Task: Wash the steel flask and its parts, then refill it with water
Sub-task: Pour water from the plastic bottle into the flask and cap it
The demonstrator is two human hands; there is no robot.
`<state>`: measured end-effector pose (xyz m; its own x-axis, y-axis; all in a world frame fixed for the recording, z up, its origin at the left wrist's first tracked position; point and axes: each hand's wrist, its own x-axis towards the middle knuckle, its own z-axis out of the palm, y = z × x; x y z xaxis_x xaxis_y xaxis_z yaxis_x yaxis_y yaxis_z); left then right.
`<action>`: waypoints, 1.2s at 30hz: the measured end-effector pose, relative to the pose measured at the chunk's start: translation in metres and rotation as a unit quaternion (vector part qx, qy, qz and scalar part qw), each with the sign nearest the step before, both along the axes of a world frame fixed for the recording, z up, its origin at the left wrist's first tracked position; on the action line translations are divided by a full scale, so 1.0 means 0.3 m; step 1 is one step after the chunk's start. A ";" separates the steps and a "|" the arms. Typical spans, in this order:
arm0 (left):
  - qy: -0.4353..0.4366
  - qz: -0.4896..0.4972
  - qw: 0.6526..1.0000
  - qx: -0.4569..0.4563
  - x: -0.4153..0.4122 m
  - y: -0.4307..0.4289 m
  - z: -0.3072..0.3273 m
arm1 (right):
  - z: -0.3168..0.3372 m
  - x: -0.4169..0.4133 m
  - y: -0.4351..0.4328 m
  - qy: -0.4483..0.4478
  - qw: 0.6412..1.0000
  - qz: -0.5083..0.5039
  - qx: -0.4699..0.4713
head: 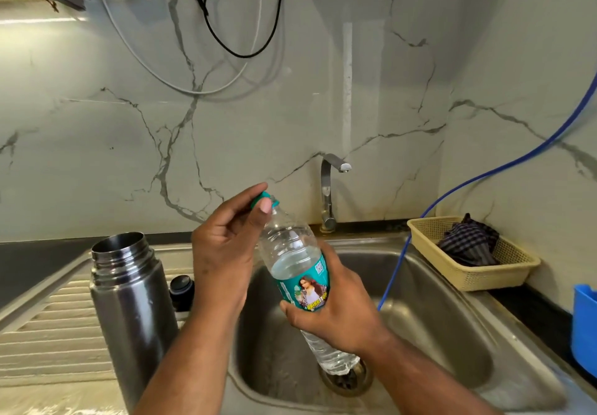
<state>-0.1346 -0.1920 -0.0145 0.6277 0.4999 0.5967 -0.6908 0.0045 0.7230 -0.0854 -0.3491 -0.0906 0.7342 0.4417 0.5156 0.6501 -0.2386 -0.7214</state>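
L hand: thumb + index curled, pinching teal cap at top of bottle; other fingers loosely bent.
R hand: fingers wrapped round plastic bottle at its teal label, holding it tilted, neck leaning left.
Bottle: clear, part full of water, held above sink, base low over drain.
Cap: at bottle mouth; can't tell if it's threaded on or loose.
Steel flask: upright on ribbed drainboard, left of basin, mouth open; just beside L forearm, neither hand on it.
Black lid: 1 small dark piece on drainboard, just behind flask, beside L wrist.
Tap: back of sink, spout pointing right.
Basket: beige, on counter right of sink, checked cloth inside.
Blue hose: comes down from right wall into basin.
Blue tub: far right edge, partly cut off.
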 end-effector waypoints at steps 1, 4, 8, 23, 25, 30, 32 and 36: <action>0.000 0.003 1.000 0.009 0.000 0.002 0.004 | 0.001 0.003 -0.002 0.000 1.000 -0.001 -0.004; -0.003 0.012 1.000 0.026 -0.006 0.005 0.010 | -0.002 0.004 -0.005 -0.007 1.000 -0.002 -0.024; 0.000 0.016 0.999 0.034 -0.009 0.009 0.002 | -0.001 0.004 -0.013 -0.029 0.998 -0.019 -0.044; 0.059 -0.102 0.990 -0.072 0.010 0.017 -0.023 | 0.012 0.009 -0.022 -0.080 0.986 -0.062 -0.131; 0.058 -0.112 0.985 -0.120 0.014 0.022 -0.027 | 0.018 0.006 -0.025 -0.093 0.983 -0.071 -0.138; 0.043 -0.063 0.993 -0.094 0.030 0.035 -0.037 | 0.017 0.025 -0.048 -0.074 0.986 -0.045 -0.143; 0.033 -0.076 0.994 -0.067 0.028 0.035 -0.039 | 0.021 0.036 -0.063 -0.039 0.992 -0.006 -0.124; 0.013 -0.130 0.991 -0.016 0.010 0.034 -0.032 | 0.048 0.039 -0.096 0.016 0.993 0.083 -0.081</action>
<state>-0.1315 -0.1817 -0.0240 0.7522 0.3373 0.5661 -0.6452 0.2025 0.7367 -0.0736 -0.3781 -0.0763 0.6591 0.6333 0.4055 0.6675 -0.2443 -0.7034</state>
